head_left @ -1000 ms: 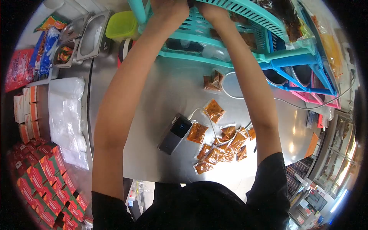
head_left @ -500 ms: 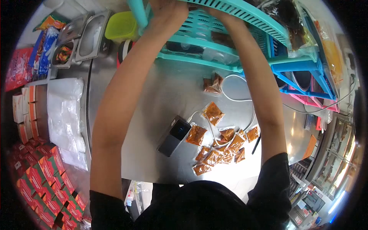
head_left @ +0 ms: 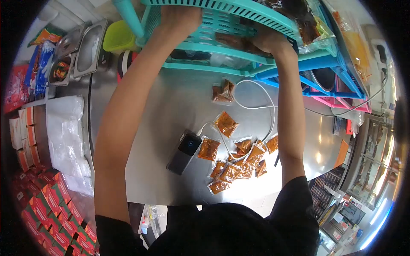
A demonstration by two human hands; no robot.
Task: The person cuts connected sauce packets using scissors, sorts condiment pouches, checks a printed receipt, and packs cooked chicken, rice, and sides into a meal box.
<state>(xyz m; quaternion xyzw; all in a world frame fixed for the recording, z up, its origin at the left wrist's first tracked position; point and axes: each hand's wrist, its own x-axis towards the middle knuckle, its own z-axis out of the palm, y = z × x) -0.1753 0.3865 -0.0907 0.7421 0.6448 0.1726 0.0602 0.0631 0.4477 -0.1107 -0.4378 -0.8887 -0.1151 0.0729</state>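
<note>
Both hands reach into the teal plastic rack (head_left: pixel 213 69) at the top of the view. My left hand (head_left: pixel 181 20) is at the left part of its upper shelf, fingers hidden behind the rim. Further right, my right hand (head_left: pixel 272 41) is beside a brown packet (head_left: pixel 235 41) lying on the shelf; its fingers are too hidden to read. Below, on the steel table (head_left: pixel 158 106), several small sachets of orange-brown sauce (head_left: pixel 226 124) lie in a loose group. A darker pair of sachets (head_left: pixel 223 91) rests near the rack.
A black phone (head_left: pixel 184 152) with a white cable (head_left: pixel 273 100) lies left of the sachets. Metal trays (head_left: pixel 88 49) and a green container (head_left: pixel 118 37) stand back left. White plastic bags (head_left: pixel 66 132) and red boxes (head_left: pixel 49 205) are at left; blue rack (head_left: pixel 329 71) at right.
The view has shifted slightly, so the table items appear further left. My right hand has come lower relative to the rack's upper rim, and more of the brown packet beside it shows.
</note>
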